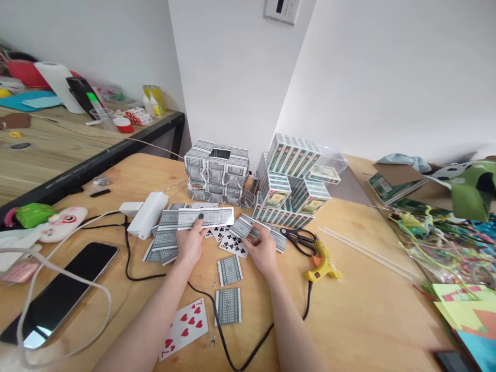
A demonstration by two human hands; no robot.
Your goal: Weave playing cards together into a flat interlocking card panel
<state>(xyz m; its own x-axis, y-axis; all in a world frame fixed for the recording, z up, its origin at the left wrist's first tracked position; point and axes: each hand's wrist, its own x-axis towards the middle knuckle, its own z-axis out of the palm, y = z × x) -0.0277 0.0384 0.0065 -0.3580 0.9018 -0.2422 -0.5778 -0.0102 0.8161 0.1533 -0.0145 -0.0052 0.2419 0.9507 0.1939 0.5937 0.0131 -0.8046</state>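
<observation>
Head view: my left hand [190, 244] is gripping a long strip of grey-patterned cards [211, 217], thumb pressing on top, and the strip is sticking out to both sides just above the wooden table [364, 305]. My right hand [263, 249] is pinching a folded grey-backed card [242, 226] between thumb and fingers; more patterned card is showing on the hand's other side, and I cannot tell whether the two are joined. Face-up club cards [235, 245] are lying between my hands, and two folded cards [229, 270] are resting nearer me, with a seven of hearts [190, 324] lying partly under my left forearm. More patterned cards [164, 238] are piling up left of my left hand. Beyond, a hollow card-built block [227, 175] is standing beside stacked playing-card boxes [294, 156]. Black-handled scissors [293, 238] and a yellow glue gun [324, 262] are lying right of my right hand.
</observation>
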